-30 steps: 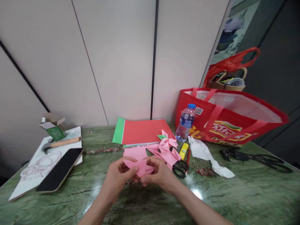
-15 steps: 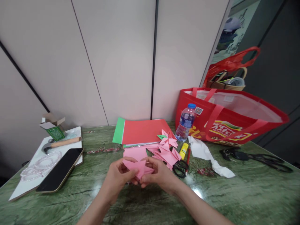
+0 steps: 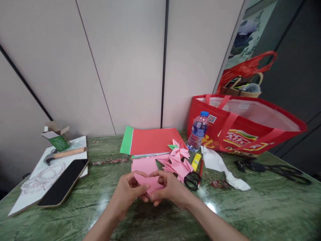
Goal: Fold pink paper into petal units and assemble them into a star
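Observation:
Between my two hands is a small folded piece of pink paper (image 3: 149, 181), held a little above the green marbled table. My left hand (image 3: 129, 188) grips its left side, thumb on the near face. On the right side, my right hand (image 3: 168, 188) pinches it, thumb low near the left one. The fingers behind the paper are partly hidden. Just beyond the hands lies a stack of pink paper squares (image 3: 144, 164). Folded pink paper pieces (image 3: 179, 165) are heaped to its right, beside a pink paper flower with a green point (image 3: 179, 149).
Red and green sheets (image 3: 155, 140) lie by the wall. To the right are black-handled scissors (image 3: 192, 181), a yellow glue stick (image 3: 196, 162), a red pencil (image 3: 201, 171), a water bottle (image 3: 198, 132), tissue (image 3: 220, 164) and a red bag (image 3: 240, 127). A phone (image 3: 64, 183) and hammer (image 3: 66, 153) lie left.
The pink paper has shifted in my fingers: a smoother, flatter face with a notched upper edge now shows, where folded flaps showed before. Both hands stay in nearly the same place.

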